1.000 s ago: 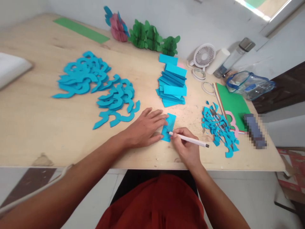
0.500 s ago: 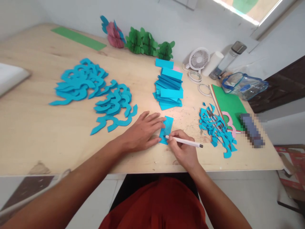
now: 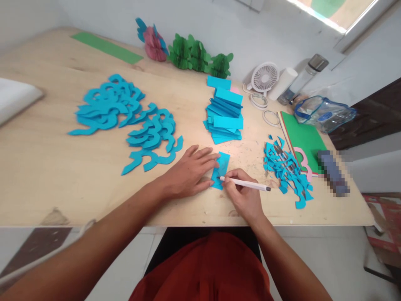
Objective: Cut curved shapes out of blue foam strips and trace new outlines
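A small blue paper rectangle (image 3: 223,164) lies on the table near its front edge. My left hand (image 3: 196,171) rests flat with fingers spread, its fingertips pressing the paper's left side. My right hand (image 3: 244,196) is closed around a white pen (image 3: 246,183), whose tip touches the lower part of the paper. Faint marks show on the paper, too small to make out. Beyond it lies a stack of blue paper strips (image 3: 225,122). Left of my left hand are piles of wavy blue cut-outs (image 3: 153,131).
Blue scraps (image 3: 286,167) lie to the right, with a metal tool partly among them. Near them are a green book (image 3: 305,138) and a pink cut-out (image 3: 302,161). A fan (image 3: 265,78), tape roll (image 3: 258,100), bottle (image 3: 303,79) and green paper ornaments (image 3: 197,55) stand at the back.
The view has shifted slightly, so everything sits a little differently in frame. The pen tip remains on the paper, and the left hand keeps its place on it.
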`<state>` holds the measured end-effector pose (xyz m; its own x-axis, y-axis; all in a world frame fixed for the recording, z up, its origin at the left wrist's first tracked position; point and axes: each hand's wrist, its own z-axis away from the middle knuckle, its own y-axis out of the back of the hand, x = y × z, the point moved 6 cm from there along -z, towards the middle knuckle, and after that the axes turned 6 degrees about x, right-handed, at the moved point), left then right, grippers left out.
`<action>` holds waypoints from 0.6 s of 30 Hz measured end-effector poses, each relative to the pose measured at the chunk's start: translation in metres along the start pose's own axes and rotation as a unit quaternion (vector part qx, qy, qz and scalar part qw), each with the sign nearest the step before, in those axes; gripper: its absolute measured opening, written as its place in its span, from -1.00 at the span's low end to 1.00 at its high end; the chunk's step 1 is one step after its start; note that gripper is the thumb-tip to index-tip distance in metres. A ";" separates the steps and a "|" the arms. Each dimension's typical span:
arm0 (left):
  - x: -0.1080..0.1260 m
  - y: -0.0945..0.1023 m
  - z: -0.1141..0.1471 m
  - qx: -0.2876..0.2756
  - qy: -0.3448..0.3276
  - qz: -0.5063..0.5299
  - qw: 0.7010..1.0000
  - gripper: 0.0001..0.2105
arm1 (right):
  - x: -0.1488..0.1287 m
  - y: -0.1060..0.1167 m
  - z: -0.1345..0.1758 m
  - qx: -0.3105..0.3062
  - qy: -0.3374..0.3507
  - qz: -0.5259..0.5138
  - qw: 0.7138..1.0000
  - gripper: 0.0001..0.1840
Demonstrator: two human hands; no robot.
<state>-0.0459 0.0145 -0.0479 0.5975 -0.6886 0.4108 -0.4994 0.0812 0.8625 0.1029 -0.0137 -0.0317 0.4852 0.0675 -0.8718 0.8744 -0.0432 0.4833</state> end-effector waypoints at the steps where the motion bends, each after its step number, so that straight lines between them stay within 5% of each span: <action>1: 0.000 0.000 0.000 -0.001 -0.001 -0.001 1.000 -0.66 | 0.000 -0.001 0.000 -0.002 -0.001 0.001 1.000 -0.93; 18: -0.001 -0.001 0.000 -0.002 -0.002 0.006 1.000 -0.69 | -0.002 -0.002 -0.015 -0.074 -0.019 -0.005 0.997 -0.92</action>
<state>-0.0455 0.0150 -0.0492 0.5895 -0.6904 0.4193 -0.5031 0.0923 0.8593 0.1006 0.0011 -0.0300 0.4781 0.0295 -0.8778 0.8718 0.1054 0.4784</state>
